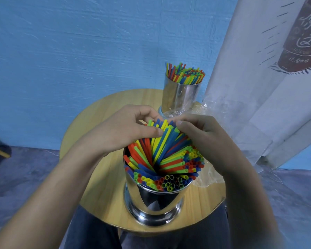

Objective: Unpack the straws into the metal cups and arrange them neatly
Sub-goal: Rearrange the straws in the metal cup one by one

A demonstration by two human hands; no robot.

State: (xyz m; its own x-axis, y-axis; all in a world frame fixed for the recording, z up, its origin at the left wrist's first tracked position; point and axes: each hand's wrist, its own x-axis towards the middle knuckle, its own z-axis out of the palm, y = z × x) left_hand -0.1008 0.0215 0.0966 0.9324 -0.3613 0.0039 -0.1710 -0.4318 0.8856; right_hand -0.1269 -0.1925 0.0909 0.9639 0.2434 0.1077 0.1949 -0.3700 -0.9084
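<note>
Straws are gripped by 2 hands above the near metal cup.

The near metal cup is stood at the near edge of the round wooden table and is packed with straws fanned outward; a raised bunch at its far side is pinched between the thumb and curled fingers of the left hand; the same bunch is met by the right hand, thumb pressed to the tips, fingers curled behind; a far metal cup, filled with further straws, is set at the far edge; crumpled clear plastic wrap is laid along the right edge, beside a white printed banner.
</note>
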